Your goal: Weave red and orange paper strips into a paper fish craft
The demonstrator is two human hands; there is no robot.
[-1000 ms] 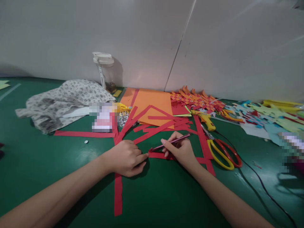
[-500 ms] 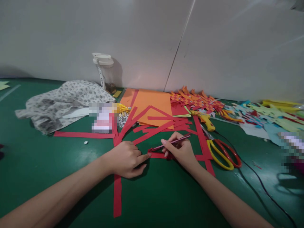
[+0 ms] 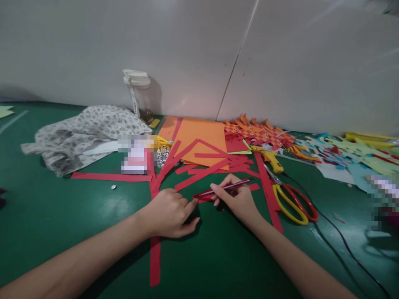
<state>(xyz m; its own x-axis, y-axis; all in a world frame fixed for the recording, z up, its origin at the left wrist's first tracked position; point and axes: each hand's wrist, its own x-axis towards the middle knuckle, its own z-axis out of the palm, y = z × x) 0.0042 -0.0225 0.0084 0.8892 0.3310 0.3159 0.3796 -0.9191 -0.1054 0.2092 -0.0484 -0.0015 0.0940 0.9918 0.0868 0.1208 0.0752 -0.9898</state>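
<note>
My right hand [image 3: 233, 195] grips a dark pink pencil [image 3: 232, 186], which slants down to the left. Its left end meets the end of a red paper strip [image 3: 254, 187] that passes behind my right hand. My left hand [image 3: 174, 211] has its index fingertip at that same end of the strip; the thumb is apart below it. Whether the left fingertips pinch the paper is hard to tell. More red strips [image 3: 202, 174] lie crossed beyond my hands, partly over orange sheets [image 3: 202, 133]. Another red strip [image 3: 155, 261] runs under my left wrist.
Scissors [image 3: 289, 203] and a yellow glue gun [image 3: 271, 160] with a black cord lie right. Orange-red woven paper pieces [image 3: 255, 131] and colored scraps [image 3: 358, 155] are farther back. A patterned cloth [image 3: 90, 128] and a lidded cup [image 3: 139, 95] stand at the back left.
The strip under my right hand has swung, its right end moving up and away from the upright strip at right. My left thumb has moved slightly right, further from the index finger.
</note>
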